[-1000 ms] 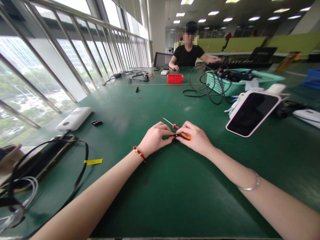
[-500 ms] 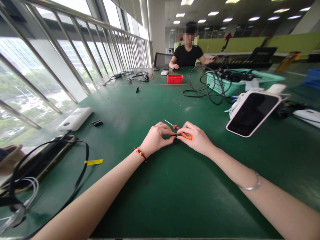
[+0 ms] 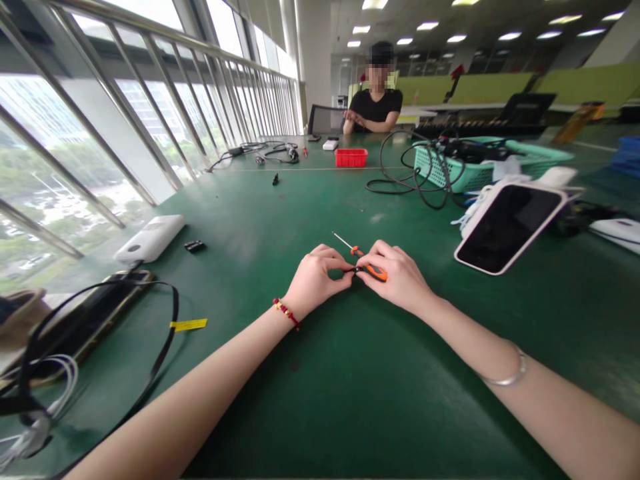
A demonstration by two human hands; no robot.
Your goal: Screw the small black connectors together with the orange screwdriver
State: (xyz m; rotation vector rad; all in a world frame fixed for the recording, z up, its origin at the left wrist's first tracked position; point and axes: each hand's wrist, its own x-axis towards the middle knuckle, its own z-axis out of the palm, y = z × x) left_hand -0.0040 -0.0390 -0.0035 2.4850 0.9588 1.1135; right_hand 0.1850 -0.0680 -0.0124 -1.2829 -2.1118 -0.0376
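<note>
Above the green table [image 3: 325,400], my left hand [image 3: 323,273] pinches a small black part [image 3: 354,270] between thumb and fingertips. Its exact kind is too small to make out. My right hand [image 3: 397,273] is closed around an orange-and-black screwdriver [image 3: 375,273], whose thin metal shaft points away and to the left. The right thumb and fingertips also meet at the black part, so both hands nearly touch there. Fingers cover much of the part and some of the screwdriver handle.
A phone [image 3: 510,227] leans at the right, near a teal basket [image 3: 440,170] of cables. A red tray [image 3: 351,158] stands further back. To the left are a white power bank [image 3: 150,238], a small black piece [image 3: 195,246] and a black cable [image 3: 175,300]. A person [image 3: 375,110] sits opposite.
Both my hands have shifted slightly right, and the screwdriver's tip with them, a little farther away. The person opposite has brought their hands together.
</note>
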